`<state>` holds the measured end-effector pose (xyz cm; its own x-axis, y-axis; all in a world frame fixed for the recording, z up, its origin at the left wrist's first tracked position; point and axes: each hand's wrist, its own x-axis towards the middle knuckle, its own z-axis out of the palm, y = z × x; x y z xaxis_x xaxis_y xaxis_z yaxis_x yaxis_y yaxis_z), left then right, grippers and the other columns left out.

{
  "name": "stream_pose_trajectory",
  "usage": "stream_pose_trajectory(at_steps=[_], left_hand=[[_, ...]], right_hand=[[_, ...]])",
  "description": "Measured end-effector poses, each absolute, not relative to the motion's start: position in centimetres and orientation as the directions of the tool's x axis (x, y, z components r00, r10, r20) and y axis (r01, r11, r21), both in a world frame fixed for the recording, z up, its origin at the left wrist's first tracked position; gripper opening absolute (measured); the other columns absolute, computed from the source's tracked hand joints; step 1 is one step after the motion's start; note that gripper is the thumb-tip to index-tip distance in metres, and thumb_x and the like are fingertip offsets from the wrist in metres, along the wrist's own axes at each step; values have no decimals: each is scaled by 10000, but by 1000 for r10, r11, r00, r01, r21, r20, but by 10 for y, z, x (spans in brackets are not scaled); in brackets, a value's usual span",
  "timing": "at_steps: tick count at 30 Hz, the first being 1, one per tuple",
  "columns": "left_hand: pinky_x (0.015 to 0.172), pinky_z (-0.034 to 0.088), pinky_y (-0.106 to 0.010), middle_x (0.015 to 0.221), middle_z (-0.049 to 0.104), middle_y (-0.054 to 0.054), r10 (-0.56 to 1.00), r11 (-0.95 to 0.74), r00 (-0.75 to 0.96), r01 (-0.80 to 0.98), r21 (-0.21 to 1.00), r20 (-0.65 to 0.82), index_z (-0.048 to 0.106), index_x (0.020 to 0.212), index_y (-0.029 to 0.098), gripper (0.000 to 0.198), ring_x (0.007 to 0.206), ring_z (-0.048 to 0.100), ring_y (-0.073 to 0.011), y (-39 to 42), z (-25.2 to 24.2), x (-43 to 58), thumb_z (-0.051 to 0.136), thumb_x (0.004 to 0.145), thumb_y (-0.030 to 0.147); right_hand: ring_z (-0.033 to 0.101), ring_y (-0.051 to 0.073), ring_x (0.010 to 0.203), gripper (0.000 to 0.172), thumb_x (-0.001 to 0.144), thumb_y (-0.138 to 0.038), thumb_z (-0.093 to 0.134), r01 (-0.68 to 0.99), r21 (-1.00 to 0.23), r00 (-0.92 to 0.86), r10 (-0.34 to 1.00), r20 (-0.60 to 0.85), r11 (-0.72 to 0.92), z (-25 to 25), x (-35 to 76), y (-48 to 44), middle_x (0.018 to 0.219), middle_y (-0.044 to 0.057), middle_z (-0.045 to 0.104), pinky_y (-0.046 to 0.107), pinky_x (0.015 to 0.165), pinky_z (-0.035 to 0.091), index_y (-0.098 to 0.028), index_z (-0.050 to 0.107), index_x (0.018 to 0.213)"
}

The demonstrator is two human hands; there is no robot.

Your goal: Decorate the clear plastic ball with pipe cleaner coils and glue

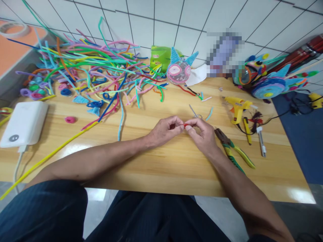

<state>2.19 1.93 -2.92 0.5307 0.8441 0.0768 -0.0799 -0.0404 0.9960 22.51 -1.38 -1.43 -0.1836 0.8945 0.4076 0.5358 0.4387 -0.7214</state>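
Note:
Between my fingertips is a small red coil (pixel 186 125) that looks like pipe cleaner; most of it is covered by the fingers. My left hand (pixel 168 130) pinches it from the left with thumb and forefinger. From the other side my right hand (pixel 202 133) pinches it too, so both hands meet over the middle of the wooden table (pixel 161 168). Just beyond them lie small scissors (pixel 195 113), partly hidden by the right hand, and a short light-blue pipe cleaner piece (pixel 209 114). Pliers (pixel 229 144) with green and yellow handles rest beside my right wrist.
Loose pipe cleaners (pixel 96 67) pile up at the back left. A white power bank (pixel 24 124) with a cable sits at left. A yellow glue gun (pixel 237 107), a yellow cutter (pixel 247 131) and pipe-cleaner figures (pixel 270 85) are at right. A horned figure (pixel 179 70) stands behind.

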Motion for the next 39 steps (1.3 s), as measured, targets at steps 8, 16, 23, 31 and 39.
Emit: stream_pose_trajectory(at_steps=[8,16,23,31,39], left_hand=[[675,380,-263,775,574,23,846,-113,525,4,994,94,638,905,164,271,691,457,-106,19,-23,19,603,987,420],[690,415,-263,795,582,10,863,-133,491,-13,991,122,575,905,195,227,745,507,-129,17,-21,20,557,1009,395],[764,449,-281,828,632,8,846,-169,508,-33,985,162,569,920,200,189,769,546,-132,15,-18,21,544,1020,358],[570,351,-246,756,582,33,867,81,497,-191,978,25,532,912,202,254,585,433,-88,27,-28,23,614,979,434],[688,402,-260,784,573,22,865,-170,478,-5,985,152,561,875,195,144,715,479,-116,22,-24,21,580,940,322]], right_hand=[[709,194,765,113,997,-272,653,603,-646,-218,876,431,468,-12,223,-14,829,16,774,349,765,573,-265,751,944],[688,175,734,241,991,-460,697,387,-900,-81,980,184,201,-12,216,-15,790,2,754,329,743,563,-241,705,893],[657,174,669,301,943,-513,726,106,-993,-145,989,33,48,-20,213,-11,697,-23,691,344,730,555,-247,645,828],[691,197,742,244,961,-505,684,90,-994,-72,995,63,69,-21,209,-17,773,-12,710,376,776,584,-268,633,936],[607,169,714,153,905,-277,744,507,-802,-192,948,252,316,-15,218,-14,759,-18,657,322,697,487,-255,634,801]])
